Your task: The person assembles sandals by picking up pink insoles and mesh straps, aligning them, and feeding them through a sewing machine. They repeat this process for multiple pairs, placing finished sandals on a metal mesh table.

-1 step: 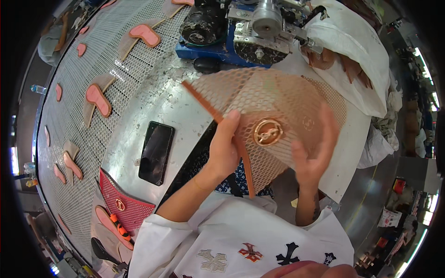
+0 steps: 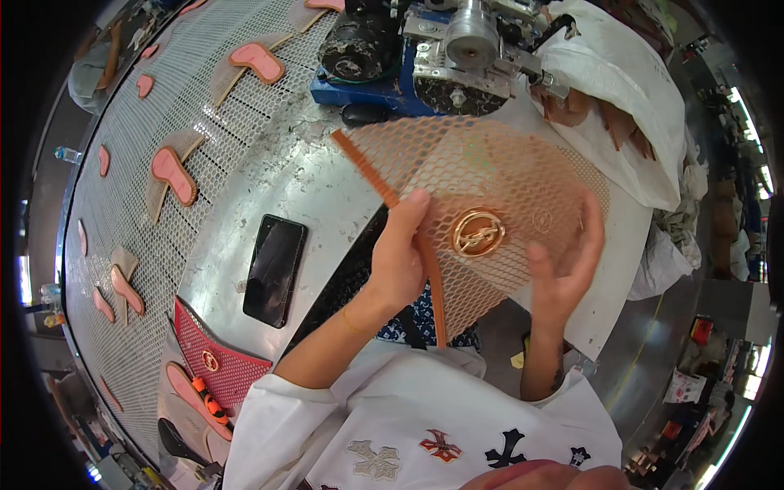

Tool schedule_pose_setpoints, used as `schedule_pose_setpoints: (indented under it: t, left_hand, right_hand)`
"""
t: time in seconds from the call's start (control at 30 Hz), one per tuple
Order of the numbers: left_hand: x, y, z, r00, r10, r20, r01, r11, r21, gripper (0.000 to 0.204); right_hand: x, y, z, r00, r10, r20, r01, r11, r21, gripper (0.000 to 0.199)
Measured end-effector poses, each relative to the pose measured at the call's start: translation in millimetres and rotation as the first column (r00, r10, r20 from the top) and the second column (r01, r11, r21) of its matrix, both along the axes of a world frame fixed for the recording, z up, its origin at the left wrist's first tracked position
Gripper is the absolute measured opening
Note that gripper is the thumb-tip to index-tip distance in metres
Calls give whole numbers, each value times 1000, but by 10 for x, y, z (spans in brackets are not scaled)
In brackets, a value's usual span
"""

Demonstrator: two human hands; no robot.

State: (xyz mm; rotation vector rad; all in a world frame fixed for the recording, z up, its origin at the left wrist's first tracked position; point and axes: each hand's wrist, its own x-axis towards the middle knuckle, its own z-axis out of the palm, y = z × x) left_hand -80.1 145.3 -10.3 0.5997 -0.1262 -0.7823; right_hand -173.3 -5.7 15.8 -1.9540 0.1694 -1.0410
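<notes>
I hold up an orange mesh panel point(image 2: 490, 175) over a steel table point(image 2: 302, 184). A brown strap point(image 2: 367, 171) runs along its left edge, and a round gold metal ornament point(image 2: 478, 233) sits near its lower middle. My left hand point(image 2: 402, 253) grips the strap edge, thumb on top near the ornament. My right hand point(image 2: 563, 265) holds the panel's right lower side, with the thumb in front and the fingers behind the mesh.
A black phone point(image 2: 273, 269) lies on the table at the left. A red mesh piece point(image 2: 220, 363) and an orange-handled tool point(image 2: 208, 400) lie lower left. Pink soles point(image 2: 173, 173) ride a wire belt. A machine point(image 2: 457, 49) and a white sack point(image 2: 621, 98) stand behind.
</notes>
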Motion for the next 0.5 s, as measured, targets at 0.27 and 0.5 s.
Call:
schedule_pose_setpoints:
  t: [0.27, 0.5]
  left_hand:
    - [20, -665, 210, 997, -56, -60, 56, 998, 4, 41]
    - [47, -893, 306, 979, -174, -103, 162, 980, -118, 36]
  right_hand:
    - [-659, -705, -163, 986, 167, 25, -149, 787, 599, 44]
    - [-482, -456, 222, 994, -62, 88, 2, 828, 561, 25]
